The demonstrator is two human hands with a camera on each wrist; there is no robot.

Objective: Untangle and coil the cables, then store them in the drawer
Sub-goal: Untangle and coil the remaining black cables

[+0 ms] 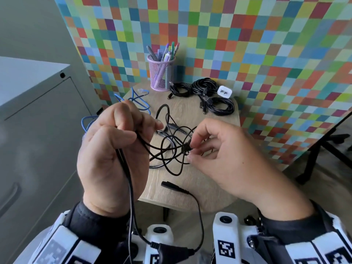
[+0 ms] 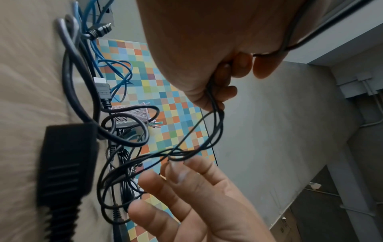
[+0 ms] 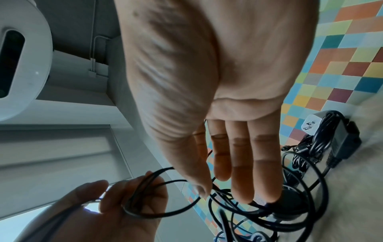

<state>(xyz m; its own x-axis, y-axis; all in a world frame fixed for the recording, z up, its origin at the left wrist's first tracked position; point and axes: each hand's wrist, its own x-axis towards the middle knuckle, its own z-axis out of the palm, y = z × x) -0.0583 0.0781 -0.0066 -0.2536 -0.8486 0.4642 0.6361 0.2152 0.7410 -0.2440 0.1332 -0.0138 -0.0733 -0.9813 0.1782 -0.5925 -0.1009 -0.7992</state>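
My left hand [image 1: 112, 149] is raised above the near left of the wooden table [image 1: 192, 189], fingers curled round several strands of a thin black cable [image 1: 152, 147]. My right hand [image 1: 219, 155] pinches a knot in the same cable between thumb and fingertips. Three coiled black cables [image 1: 207, 96] lie at the table's far side beside a mesh pen cup [image 1: 161, 73]; a blue cable [image 1: 139, 100] trails at the left.

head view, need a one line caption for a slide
Left hand grips gathered black cable while right hand pinches a knot above the wooden table.
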